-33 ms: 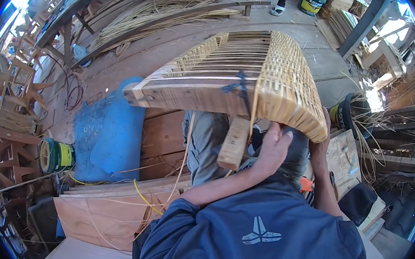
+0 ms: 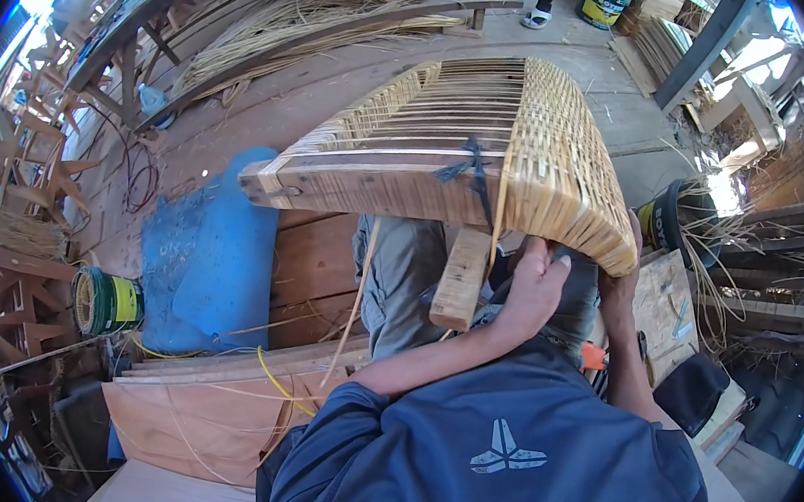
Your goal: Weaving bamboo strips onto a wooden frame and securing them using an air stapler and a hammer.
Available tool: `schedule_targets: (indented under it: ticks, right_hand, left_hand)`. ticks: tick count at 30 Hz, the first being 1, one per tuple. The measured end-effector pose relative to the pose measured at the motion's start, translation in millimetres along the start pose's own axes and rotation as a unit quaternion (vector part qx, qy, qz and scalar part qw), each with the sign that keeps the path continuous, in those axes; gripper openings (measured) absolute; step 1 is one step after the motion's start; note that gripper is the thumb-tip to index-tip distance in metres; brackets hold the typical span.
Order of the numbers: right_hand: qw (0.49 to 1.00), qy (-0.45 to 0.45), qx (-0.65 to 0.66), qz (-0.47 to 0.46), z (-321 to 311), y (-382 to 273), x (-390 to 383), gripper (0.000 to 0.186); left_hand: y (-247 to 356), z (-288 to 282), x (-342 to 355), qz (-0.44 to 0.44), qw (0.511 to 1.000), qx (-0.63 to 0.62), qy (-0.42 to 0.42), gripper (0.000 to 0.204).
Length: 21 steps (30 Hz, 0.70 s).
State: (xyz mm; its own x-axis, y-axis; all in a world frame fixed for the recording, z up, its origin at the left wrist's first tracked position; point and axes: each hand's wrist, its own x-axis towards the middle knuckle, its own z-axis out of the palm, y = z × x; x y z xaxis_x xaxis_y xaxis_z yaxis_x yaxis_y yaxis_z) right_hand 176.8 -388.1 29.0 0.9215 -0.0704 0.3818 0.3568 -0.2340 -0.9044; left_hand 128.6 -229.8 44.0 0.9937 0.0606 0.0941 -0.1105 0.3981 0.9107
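A wooden seat frame (image 2: 370, 185), partly woven with pale cane strips, is held tilted above my lap. The woven part (image 2: 565, 170) covers its right side. A dark cord (image 2: 472, 176) is tied on the near rail, and a stub leg (image 2: 462, 276) hangs below it. My left hand (image 2: 536, 288) reaches up under the near rail with its fingers closed on the weave's lower edge, next to a thin loose cane strand (image 2: 496, 236). My right hand (image 2: 624, 272) grips the frame's near right corner from below, partly hidden by the weave.
A blue mat (image 2: 213, 252) lies on the plank floor to the left, with a green and yellow spool (image 2: 107, 300) beyond it. Boards (image 2: 214, 397) lie by my left knee. Cane bundles (image 2: 328, 12) lie farther off. Another person's feet (image 2: 541, 13) and a green bucket (image 2: 605, 0) are at the top.
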Motion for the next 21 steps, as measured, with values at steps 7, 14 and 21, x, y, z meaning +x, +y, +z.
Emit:
schedule_targets:
  ticks: [7,14,21]
  right_hand:
    - [0.991,-0.009,-0.127,-0.032,-14,6,3,0.064]
    - [0.993,-0.038,-0.024,-0.111,-33,25,13,0.055]
    - [0.985,0.021,-0.156,-0.065,-12,13,10,0.046]
  left_hand:
    - [-31,-5,5,0.054,0.993,0.105,0.02,0.027]
    - [-28,7,17,0.102,0.994,0.025,0.007,0.034]
    - [-5,-12,-2,0.036,0.99,0.068,-0.115,0.047]
